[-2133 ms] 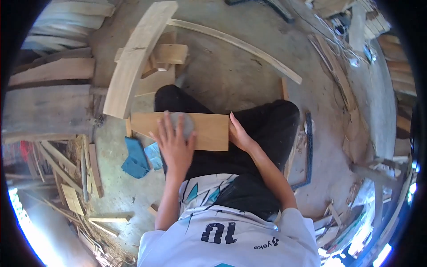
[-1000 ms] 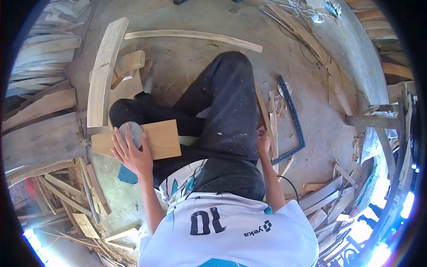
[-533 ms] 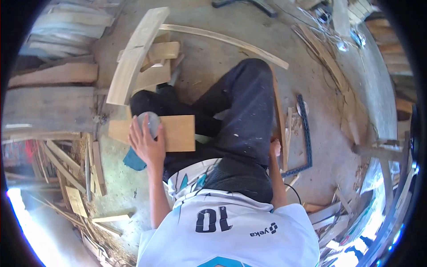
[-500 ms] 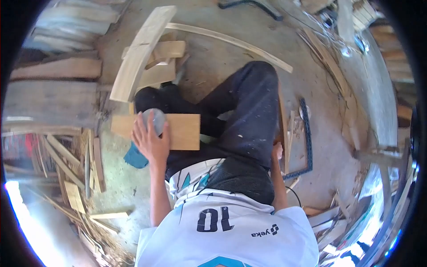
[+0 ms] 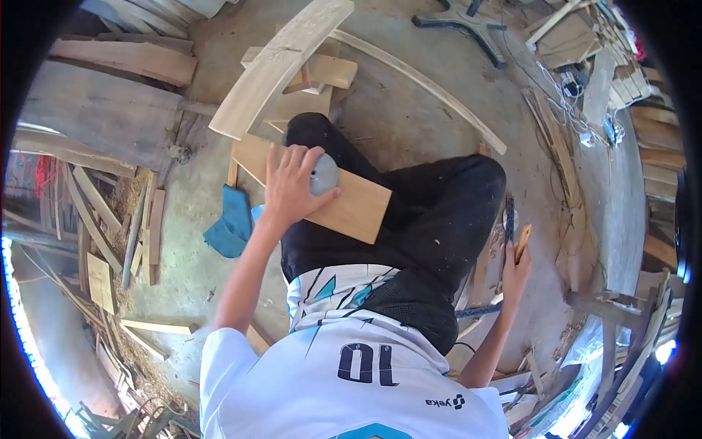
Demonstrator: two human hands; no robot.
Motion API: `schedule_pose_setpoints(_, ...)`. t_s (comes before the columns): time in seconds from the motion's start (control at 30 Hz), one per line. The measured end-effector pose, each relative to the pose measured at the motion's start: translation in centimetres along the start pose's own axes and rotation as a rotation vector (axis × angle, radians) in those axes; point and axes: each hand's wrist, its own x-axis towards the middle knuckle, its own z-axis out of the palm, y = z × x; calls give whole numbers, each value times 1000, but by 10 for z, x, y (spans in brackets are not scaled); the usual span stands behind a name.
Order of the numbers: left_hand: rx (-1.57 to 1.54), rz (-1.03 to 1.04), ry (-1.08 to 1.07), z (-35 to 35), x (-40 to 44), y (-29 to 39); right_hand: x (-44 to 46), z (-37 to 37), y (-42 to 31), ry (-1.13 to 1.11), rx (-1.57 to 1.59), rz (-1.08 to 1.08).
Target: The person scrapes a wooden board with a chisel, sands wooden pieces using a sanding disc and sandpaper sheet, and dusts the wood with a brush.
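While a grey disc (image 5: 327, 174) is clasped against the wooden board (image 5: 358, 205) at the lap's left by the left hand (image 5: 294, 184), a slim wooden piece (image 5: 523, 237) is pinched in the right hand's (image 5: 517, 268) grip.

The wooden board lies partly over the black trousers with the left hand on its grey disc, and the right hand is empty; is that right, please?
Not quite: the right hand is not empty; the head view shows it holding a slim orange-brown item. The wooden board does lie partly over the black trousers, the left hand on the grey disc.
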Motion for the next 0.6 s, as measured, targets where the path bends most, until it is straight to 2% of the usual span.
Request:
schedule_pose_setpoints(0.07,-40,-6,98,13,-2,-2,9,19,-34,-22,282,-58)
schedule_pose_setpoints(0.1,-36,-5,105,18,-5,-1,11,27,-64,-139,527,152)
schedule_pose_setpoints(0.13,-40,-97,127,21,-7,0,11,41,-101,-170,738,125)
schedule_pose_setpoints(0.23,-28,-326,158,23,-22,6,26,85,-161,-311,869,-151)
schedule_pose_setpoints(0.37,-117,-505,191,35,-44,-11,31,139,-195,-579,1103,-185)
schedule_pose_setpoints(0.4,-162,-564,199,36,-47,-15,32,150,-201,-635,1137,-140)
schedule_pose_setpoints(0.43,-199,-580,172,37,-48,-21,43,167,-198,-720,1037,-212)
schedule_pose_setpoints(0.47,-197,-611,177,41,-47,-26,49,175,-196,-779,805,-174)
schedule_pose_setpoints(0.5,-306,-558,174,42,-46,-30,53,191,-194,-857,747,-129)
schedule_pose_setpoints(0.53,-414,-502,169,40,-47,-30,53,205,-196,-851,645,-190)
schedule_pose_setpoints(0.6,-305,-410,102,29,-48,-20,47,220,-184,-1163,766,-20)
